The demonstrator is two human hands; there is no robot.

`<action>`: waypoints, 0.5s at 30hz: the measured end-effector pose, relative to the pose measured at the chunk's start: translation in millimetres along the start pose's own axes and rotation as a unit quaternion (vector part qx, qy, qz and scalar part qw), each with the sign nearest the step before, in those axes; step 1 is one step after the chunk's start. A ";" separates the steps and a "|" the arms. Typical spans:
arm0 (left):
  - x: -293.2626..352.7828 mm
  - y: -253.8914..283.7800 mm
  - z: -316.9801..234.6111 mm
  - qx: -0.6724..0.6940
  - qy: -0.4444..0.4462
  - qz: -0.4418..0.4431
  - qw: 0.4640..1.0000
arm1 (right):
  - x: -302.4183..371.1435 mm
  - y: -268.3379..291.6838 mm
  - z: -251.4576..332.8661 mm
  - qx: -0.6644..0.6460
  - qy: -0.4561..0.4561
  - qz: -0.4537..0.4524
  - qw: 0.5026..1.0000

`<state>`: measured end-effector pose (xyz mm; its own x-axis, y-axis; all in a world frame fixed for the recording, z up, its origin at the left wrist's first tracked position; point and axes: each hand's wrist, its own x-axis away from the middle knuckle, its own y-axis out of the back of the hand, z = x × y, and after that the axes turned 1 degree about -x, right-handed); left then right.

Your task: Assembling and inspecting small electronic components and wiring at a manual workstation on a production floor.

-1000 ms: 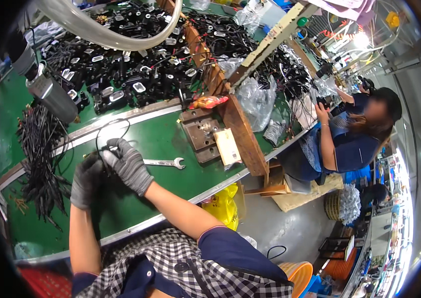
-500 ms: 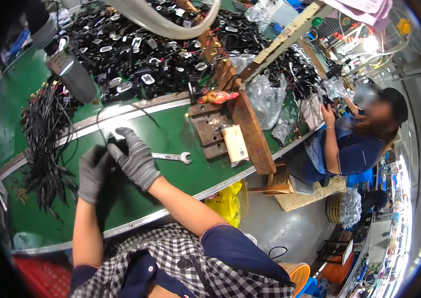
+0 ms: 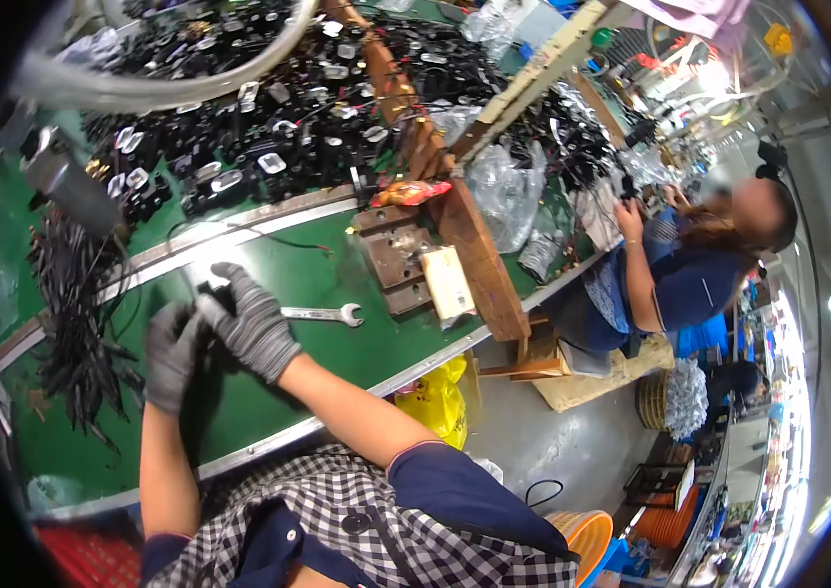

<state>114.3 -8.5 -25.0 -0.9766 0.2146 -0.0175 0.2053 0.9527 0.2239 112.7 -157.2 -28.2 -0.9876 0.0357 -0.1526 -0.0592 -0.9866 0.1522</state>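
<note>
Both my hands wear grey knitted gloves and meet low over the green tabletop. My left hand point(image 3: 172, 358) is closed, its thumb and fingers pinched on a thin black cable point(image 3: 264, 233). Against it, my right hand point(image 3: 251, 328) has its fingers bent round the same cable; the part between the hands is mostly hidden. From there the cable loops up and across the metal strip, its free end pointing right. An open-ended wrench point(image 3: 322, 315) lies just right of my right hand. Left of my hands rests a bundle of black cables point(image 3: 82, 314).
A steel block point(image 3: 391, 257) and a cream-coloured pack point(image 3: 447, 282) sit beside a wooden divider point(image 3: 482, 260). Behind the strip spreads a heap of black cables point(image 3: 288, 127). A grey device point(image 3: 71, 184) hangs at left. Across the divider, a co-worker point(image 3: 685, 260) handles parts.
The view has shifted, so the bench items appear a little further left. My hands stay together on the cable, the right fingers slightly more bent. The co-worker's head has turned.
</note>
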 end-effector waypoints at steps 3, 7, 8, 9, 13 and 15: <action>5.6 3.4 14.8 0.043 -0.004 -0.039 0.998 | 0.0 -7.0 -4.3 -0.040 0.029 -0.005 0.999; 14.0 11.8 -29.0 0.294 0.058 0.108 0.948 | -7.9 -0.3 -2.6 -0.203 -0.093 0.113 0.968; 12.7 9.1 -31.1 0.344 0.053 0.153 0.925 | -7.9 1.2 -3.5 -0.210 -0.100 0.108 0.966; 9.5 5.6 -25.1 0.346 0.051 0.162 0.923 | -8.0 3.0 -3.7 -0.218 -0.107 0.106 0.964; 3.4 5.2 11.2 0.323 0.077 0.050 0.942 | -6.2 -1.3 7.7 -0.110 -0.048 0.018 0.993; 2.3 -0.3 16.8 0.103 -0.012 -0.062 0.993 | -3.7 -1.4 9.6 -0.048 -0.013 -0.023 0.998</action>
<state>113.1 -4.7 -41.5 -0.9938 0.0956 -0.0561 0.0950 0.9954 0.0141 115.1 -154.4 -18.4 -0.9877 0.0846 -0.1315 -0.0919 -0.9945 0.0506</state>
